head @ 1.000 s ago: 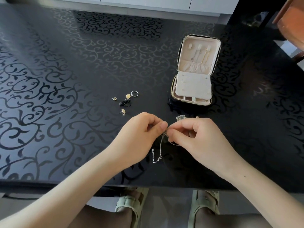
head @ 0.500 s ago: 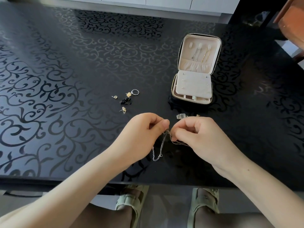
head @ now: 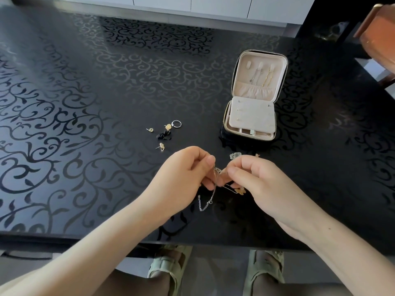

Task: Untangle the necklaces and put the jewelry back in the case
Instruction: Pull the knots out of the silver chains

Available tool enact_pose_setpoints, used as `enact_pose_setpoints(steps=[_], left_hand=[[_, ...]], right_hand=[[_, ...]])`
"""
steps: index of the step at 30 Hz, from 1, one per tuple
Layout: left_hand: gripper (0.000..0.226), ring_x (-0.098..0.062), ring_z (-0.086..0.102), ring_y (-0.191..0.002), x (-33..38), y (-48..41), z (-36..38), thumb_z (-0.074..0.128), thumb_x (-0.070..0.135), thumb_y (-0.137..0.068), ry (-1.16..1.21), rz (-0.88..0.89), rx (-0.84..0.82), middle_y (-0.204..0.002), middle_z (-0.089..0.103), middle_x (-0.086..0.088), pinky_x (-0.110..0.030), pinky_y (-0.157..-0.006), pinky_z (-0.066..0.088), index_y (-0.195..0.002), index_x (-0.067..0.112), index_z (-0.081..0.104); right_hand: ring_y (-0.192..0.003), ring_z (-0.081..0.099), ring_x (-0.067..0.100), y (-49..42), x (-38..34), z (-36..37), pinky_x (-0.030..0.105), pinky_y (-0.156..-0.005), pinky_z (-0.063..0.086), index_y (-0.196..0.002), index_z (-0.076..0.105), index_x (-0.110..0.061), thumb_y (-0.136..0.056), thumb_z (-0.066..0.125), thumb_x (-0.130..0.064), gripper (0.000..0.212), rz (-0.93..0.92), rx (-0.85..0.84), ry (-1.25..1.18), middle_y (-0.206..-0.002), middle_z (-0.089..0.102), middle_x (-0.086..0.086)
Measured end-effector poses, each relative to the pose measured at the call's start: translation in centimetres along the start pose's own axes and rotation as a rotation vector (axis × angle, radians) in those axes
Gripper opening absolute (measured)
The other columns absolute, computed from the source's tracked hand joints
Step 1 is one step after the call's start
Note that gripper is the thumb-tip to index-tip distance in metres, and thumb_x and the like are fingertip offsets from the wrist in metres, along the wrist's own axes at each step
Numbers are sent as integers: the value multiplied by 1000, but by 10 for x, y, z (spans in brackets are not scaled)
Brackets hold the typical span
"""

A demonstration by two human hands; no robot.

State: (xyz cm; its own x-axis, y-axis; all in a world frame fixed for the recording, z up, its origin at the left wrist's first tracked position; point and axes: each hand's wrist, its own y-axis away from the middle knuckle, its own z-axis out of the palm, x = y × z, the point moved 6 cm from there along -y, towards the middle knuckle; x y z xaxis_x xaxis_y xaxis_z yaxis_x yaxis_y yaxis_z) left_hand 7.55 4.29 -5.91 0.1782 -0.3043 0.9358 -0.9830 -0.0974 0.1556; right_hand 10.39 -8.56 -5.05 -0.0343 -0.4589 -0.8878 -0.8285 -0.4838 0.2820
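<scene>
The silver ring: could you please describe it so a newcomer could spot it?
Left of the open jewelry case on the black table lies a cluster of loose pieces. The silver ring sits at its far right corner, beside a gold earring. It alone is a silver hoop; the rest are gold studs and a black piece.

- We see a glossy black table [head: 85,103] with a scrolling vine pattern and a pale sheen.
- White cabinets [head: 213,3] stand behind it.
- A brown wooden chair [head: 378,39] is at our far right.
</scene>
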Motion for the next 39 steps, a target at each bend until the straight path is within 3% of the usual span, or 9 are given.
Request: enact_pose_setpoints(steps=[5,8,10,14,21,27,32,35,39], left_hand=[[20,-8,59,-53,3,0,-1,44,19,-97,-53,29,5,-63,70,-1,-16,-58,46,-81,12,53],[20,-7,56,-48,4,1,-3,45,19,-97,-91,45,27,-59,68,0,-14,-55,45,-79,13,53],[20,-7,55,-48,4,1,-5,46,21,-97,-127,49,39,-59,67,2,-15,-54,44,-79,15,53],[19,-5,52,-46,4,0,-7,46,25,-96,-175,55,31,-59,67,5,-15,-50,41,-80,19,53],[21,0,50,-44,6,2,-4,47,22,-96,-153,58,-22,-52,61,8,-9,-49,38,-76,22,53],[17,-7,54,-47,5,4,-4,46,28,-95,-159,32,-37,-62,69,6,-19,-52,44,-79,25,51],[10,-2,56,-48,6,6,-12,65,26,-83,-208,39,-52,-67,72,11,-14,-56,43,-87,24,56],[8,-6,61,-53,4,5,-12,72,19,-78,-190,-2,-74,-68,73,10,-20,-62,51,-83,22,65],[7,-5,62,-58,1,5,-10,74,20,-76,-187,-25,-57,-66,72,10,-29,-64,54,-75,25,70]], right_hand=[[-64,48,18,1,-1,2,35,-64,41,-83,64,-15,-91,48,-22,19,-13,14,96,-88,64,21],[-64,51,24,1,-3,1,42,-65,44,-83,64,-17,-92,47,-18,19,-31,35,157,-82,64,20],[-67,60,16,0,-2,1,36,-68,49,-82,62,-16,-92,45,-14,20,-25,24,145,-79,69,7],[-53,57,7,-2,-1,6,14,-55,44,-84,57,-17,-95,47,-17,15,-32,-32,141,-72,72,-2],[-56,57,2,-3,-7,13,8,-54,39,-90,68,-13,-90,59,-16,9,-138,-66,0,-66,69,-1],[-56,61,4,-5,-3,7,8,-52,40,-79,71,-8,-87,62,-10,13,-74,-16,-93,-61,70,-1],[-63,65,13,-4,-2,1,18,-57,45,-80,75,-18,-86,62,-16,15,-61,52,-54,-69,72,-1],[-57,59,-3,-3,-3,-1,8,-52,40,-82,75,-15,-87,61,-11,15,-63,94,-95,-69,72,-2],[-63,63,1,-4,-2,-3,11,-54,44,-86,74,-21,-87,61,-12,15,-67,146,-74,-74,73,-3]])
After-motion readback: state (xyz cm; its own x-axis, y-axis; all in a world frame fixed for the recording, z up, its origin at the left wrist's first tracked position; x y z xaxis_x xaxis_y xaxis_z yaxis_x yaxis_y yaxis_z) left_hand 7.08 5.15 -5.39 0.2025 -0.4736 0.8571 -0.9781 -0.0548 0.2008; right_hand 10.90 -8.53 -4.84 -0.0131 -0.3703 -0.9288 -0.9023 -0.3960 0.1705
